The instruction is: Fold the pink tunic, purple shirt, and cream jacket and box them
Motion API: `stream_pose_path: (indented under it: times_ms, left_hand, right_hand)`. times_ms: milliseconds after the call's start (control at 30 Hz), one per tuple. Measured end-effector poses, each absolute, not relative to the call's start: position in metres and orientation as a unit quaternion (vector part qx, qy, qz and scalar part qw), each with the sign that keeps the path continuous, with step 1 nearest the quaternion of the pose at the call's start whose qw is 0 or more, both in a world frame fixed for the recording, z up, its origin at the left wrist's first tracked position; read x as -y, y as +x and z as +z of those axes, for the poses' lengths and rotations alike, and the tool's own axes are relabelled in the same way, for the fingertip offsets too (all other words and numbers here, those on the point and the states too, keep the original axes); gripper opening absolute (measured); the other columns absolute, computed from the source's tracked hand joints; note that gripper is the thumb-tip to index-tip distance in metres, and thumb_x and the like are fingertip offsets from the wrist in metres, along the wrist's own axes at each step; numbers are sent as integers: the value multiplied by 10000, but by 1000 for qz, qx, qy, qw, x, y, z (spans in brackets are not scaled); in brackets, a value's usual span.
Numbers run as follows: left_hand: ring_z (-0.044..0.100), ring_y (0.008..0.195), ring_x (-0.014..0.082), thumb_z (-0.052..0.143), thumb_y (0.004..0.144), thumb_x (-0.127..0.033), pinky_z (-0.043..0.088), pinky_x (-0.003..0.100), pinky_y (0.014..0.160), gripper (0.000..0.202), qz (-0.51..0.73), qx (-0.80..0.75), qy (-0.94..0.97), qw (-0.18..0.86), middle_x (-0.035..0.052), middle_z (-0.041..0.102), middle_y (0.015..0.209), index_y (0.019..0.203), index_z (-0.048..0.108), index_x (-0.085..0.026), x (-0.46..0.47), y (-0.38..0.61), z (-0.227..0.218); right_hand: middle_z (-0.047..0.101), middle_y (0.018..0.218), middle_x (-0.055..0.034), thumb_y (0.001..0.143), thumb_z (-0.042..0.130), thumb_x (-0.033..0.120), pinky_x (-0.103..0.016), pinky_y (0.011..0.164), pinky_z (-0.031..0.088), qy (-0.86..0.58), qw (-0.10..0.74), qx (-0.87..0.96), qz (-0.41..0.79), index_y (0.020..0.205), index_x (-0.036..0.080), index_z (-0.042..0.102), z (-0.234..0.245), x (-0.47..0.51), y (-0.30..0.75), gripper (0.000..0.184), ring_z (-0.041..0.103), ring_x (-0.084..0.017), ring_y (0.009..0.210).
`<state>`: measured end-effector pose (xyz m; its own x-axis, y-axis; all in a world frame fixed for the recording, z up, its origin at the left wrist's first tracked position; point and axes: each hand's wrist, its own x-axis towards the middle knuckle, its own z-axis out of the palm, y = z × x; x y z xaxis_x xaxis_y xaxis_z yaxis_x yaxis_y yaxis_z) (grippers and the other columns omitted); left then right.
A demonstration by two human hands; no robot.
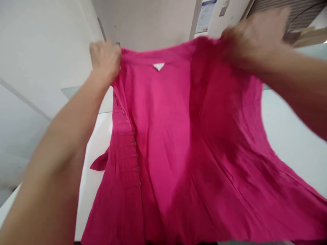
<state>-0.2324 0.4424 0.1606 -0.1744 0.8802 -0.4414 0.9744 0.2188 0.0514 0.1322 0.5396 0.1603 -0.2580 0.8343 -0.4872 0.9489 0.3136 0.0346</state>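
Note:
A bright pink garment (178,143) hangs spread out in front of me, with a white label at its top hem and a row of small buttons down its left side. My left hand (105,59) is closed in a fist on the top left corner of the fabric. My right hand (251,37) is at the top right corner, blurred by motion, with its fingers against the cloth. The lower part of the garment drapes over a white table (293,136).
A white wall (38,51) rises on the left. A door or panel (148,20) stands behind the garment, and a paper notice (205,15) hangs on the wall at the upper right.

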Motion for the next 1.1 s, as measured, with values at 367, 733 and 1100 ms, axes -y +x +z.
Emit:
stream_pose_path:
  times_ms: [367,733,1100]
  left_hand:
    - [759,1000,298,658,962,-372,575,354,847,329,69,-731,372,568,166,786,1066,1188,733,-145,-330,-191,88]
    - [668,1248,334,607,902,-454,480,392,1070,466,5,-804,422,418,184,727,1347,1215,732,-132,-289,-269,58]
    - [704,837,271,908,523,-499,555,326,720,467,87,-726,251,634,57,765,783,830,782,-171,-285,-254,44]
  right_hand:
    - [750,1108,-190,1023,526,332,-387,816,493,424,417,-788,-160,1156,143,754,139,-393,88,325,708,-329,981]
    - [778,1159,-52,942,611,428,-391,957,532,587,242,-745,-205,1251,251,787,128,-460,149,398,699,-299,1096]
    - [777,1017,-100,886,749,262,-297,811,575,637,178,-607,-441,1125,98,772,99,-438,138,291,711,-227,918]
